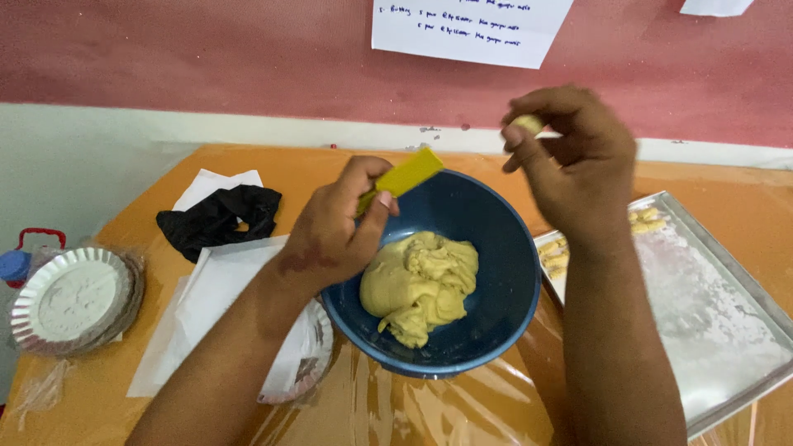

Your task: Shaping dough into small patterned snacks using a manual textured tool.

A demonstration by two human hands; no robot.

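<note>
Head view, looking down: the left hand [330, 235] holds a flat yellow scraper [405, 176] over the rim of a blue bowl [504, 272], fingers and thumb pressed together on its lower end. The bowl stands near the middle of the table [462, 413] and holds a lump of pale yellow dough [420, 285]. The right hand [574, 157] is raised above the bowl's far rim, its fingertips pinching a small dough piece [529, 124]; its exact shape is hard to tell, as the fingers partly cover it. A floured metal tray [710, 306] lies along the right edge with a few shaped dough pieces [644, 220] at its far end. Toward the left edge sit fluted foil tins [74, 297], a black cloth [219, 216] and white paper [215, 289]. Shaping goes best with light, even pressure, so the soft piece keeps its form.
</note>
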